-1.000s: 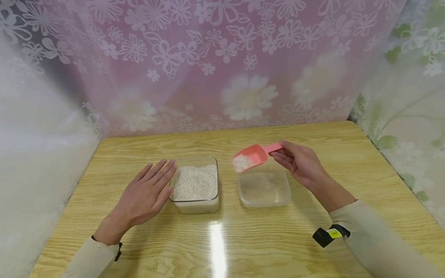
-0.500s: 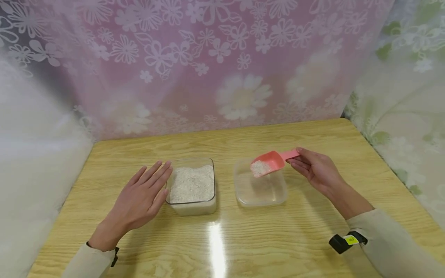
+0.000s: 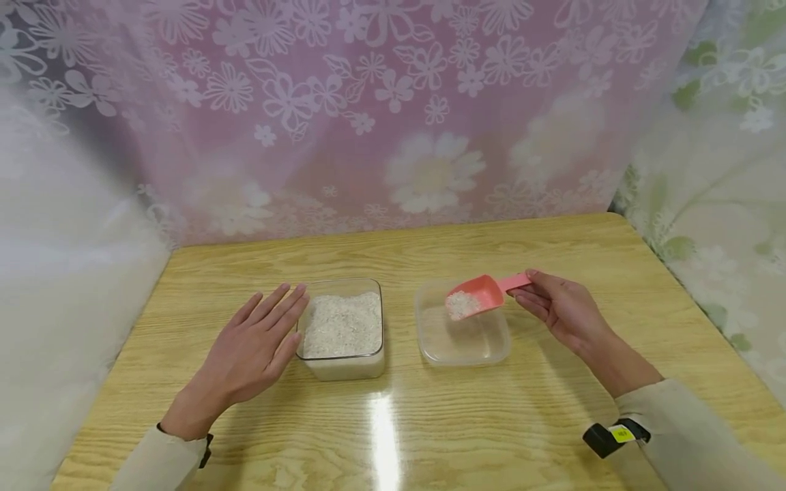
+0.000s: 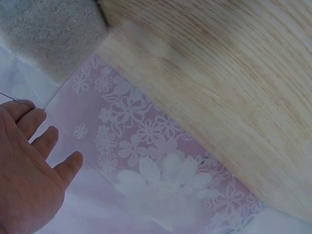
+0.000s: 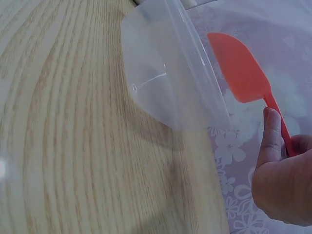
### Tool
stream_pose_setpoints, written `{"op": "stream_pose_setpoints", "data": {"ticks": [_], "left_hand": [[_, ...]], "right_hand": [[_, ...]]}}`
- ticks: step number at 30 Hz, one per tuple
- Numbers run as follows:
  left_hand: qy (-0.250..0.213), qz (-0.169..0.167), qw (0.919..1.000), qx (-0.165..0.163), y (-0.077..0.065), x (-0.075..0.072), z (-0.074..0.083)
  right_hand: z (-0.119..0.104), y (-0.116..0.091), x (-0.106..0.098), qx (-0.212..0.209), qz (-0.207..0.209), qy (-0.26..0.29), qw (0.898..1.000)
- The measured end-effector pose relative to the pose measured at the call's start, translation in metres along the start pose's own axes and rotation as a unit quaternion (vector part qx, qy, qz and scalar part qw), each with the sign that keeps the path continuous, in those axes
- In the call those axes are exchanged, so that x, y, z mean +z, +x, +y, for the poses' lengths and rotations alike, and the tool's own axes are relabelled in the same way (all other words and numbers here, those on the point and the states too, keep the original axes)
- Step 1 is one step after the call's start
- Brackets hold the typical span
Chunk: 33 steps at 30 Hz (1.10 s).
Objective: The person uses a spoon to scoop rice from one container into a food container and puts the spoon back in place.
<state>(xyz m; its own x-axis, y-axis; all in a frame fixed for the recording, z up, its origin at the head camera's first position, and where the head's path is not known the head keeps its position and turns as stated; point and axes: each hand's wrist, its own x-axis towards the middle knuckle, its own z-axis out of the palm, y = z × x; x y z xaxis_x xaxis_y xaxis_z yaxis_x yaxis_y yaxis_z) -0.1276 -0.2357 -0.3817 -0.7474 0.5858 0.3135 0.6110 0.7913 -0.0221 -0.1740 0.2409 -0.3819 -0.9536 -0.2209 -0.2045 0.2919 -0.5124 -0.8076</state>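
Observation:
A pink scoop (image 3: 489, 293) with white rice (image 3: 462, 305) in its front part is held by the handle in my right hand (image 3: 565, 310). It hangs over the far right part of a translucent plastic container (image 3: 451, 344), and the right wrist view shows the scoop (image 5: 239, 68) above the rim level. My left hand (image 3: 248, 348) has its fingers straight, fingertips at the left rim of a clear square container (image 3: 346, 368) filled with rice (image 3: 342, 327). In the left wrist view the hand (image 4: 29, 161) lies beside the rice-filled container (image 4: 53, 39).
Both containers stand side by side on a wood-grain table (image 3: 393, 252), a small gap between them. Behind the table hangs a pink floral curtain (image 3: 344, 164). Pale curtains flank both sides. A glare streak (image 3: 383, 436) shows on the front of the table.
My right hand has carried the scoop rightward and slightly nearer, from the translucent container's far left corner to its far right part. The rice stays in the scoop. My left hand keeps its place.

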Motion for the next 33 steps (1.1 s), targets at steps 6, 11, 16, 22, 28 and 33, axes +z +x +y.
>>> {"op": "stream_pose_setpoints", "data": {"ticks": [6,11,16,22,28,33], "left_hand": [[0.0,-0.007,1.0,0.0,0.0,0.0,0.0],[0.0,-0.008,1.0,0.0,0.0,0.0,0.0],[-0.002,-0.009,1.0,0.0,0.0,-0.001,-0.001],[-0.004,-0.018,0.9998,-0.004,0.0,-0.002,-0.001],[-0.004,-0.023,0.9997,-0.006,0.001,-0.003,0.0],[0.002,-0.023,0.9997,-0.005,0.001,-0.003,0.0]], "right_hand": [[0.001,0.005,0.008,0.001,0.022,-0.033,0.999],[0.002,0.01,0.015,0.006,0.033,-0.051,0.998],[0.002,0.014,0.019,0.006,0.036,-0.065,0.997],[0.004,0.018,0.019,0.002,0.036,-0.072,0.997],[0.005,0.021,0.022,-0.001,0.036,-0.085,0.996],[0.006,0.024,0.026,0.0,0.04,-0.101,0.994]]}}
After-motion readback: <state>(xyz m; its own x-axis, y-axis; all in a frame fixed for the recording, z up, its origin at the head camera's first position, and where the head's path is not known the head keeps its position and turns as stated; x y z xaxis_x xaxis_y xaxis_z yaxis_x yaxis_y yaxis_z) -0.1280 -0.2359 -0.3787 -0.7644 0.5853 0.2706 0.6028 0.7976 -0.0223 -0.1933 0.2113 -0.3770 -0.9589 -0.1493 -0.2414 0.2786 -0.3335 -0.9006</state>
